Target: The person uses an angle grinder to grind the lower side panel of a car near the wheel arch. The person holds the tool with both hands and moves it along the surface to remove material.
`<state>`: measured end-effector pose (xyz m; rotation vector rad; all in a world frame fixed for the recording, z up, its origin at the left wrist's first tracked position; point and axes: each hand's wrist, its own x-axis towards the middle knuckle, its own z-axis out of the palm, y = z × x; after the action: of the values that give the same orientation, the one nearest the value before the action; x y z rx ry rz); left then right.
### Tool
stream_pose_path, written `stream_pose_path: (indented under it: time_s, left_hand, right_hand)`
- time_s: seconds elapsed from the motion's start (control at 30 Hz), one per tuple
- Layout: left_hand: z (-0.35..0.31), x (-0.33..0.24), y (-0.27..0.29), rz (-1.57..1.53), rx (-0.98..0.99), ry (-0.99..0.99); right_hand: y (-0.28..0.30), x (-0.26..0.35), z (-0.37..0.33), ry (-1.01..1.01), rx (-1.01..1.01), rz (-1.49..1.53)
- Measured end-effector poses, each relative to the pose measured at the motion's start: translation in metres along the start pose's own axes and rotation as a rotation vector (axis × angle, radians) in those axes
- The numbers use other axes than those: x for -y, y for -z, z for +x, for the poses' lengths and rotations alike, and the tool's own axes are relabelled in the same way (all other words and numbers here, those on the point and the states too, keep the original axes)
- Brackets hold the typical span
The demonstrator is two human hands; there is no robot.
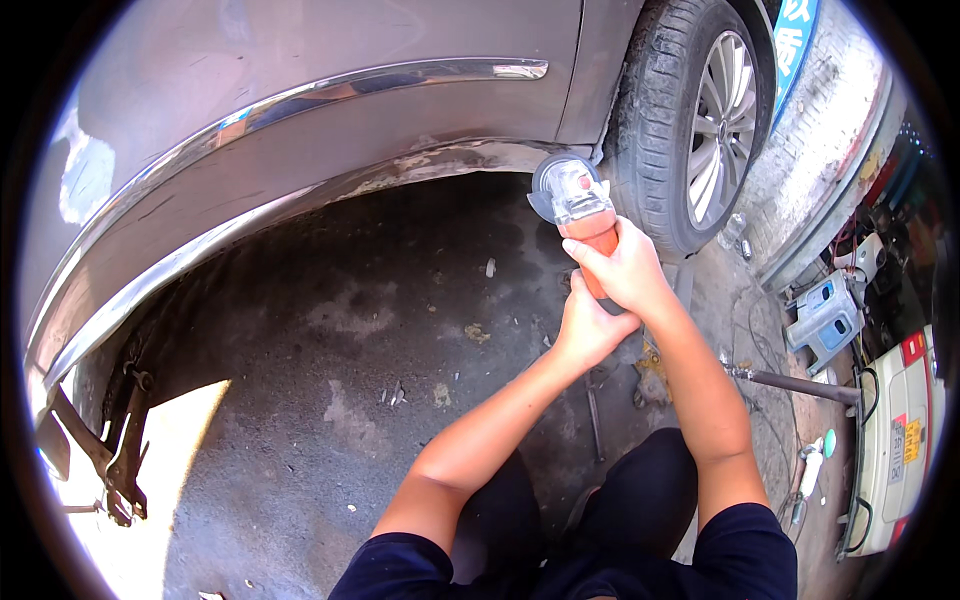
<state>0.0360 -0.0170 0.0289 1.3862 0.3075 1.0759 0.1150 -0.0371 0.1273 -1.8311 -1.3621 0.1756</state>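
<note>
An orange angle grinder (596,232) with a grey metal head and a dark round disc is held out in front of me in both hands. My right hand (626,268) is wrapped round its body just behind the head. Lower down, at the rear end of the grinder, my left hand (588,326) is closed round it, and the fingers are partly hidden. The disc is close to the lower sill (450,158) of a grey-brown car, where the paint is worn and patchy. From this angle I cannot tell whether disc and sill touch.
The car's wheel (690,125) stands just right of the grinder. At the lower left a metal jack (120,450) stands near the car. A metal rod (595,420) lies by my knees. To the right are a blue-grey plastic stool (828,318), cables and a pale bumper (900,450).
</note>
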Motion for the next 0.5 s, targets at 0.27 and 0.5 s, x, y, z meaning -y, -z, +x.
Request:
stream_pose_path:
  time_s: [0.27,0.5]
  left_hand:
    - [0.0009,0.0001,-0.0022,0.008,-0.007,-0.013]
    - [0.0011,0.0035,-0.0026,-0.008,-0.023,-0.024]
  right_hand:
    - [0.0036,0.0058,0.0004,0.030,0.011,0.028]
    - [0.0028,0.0046,0.0016,0.038,0.009,0.057]
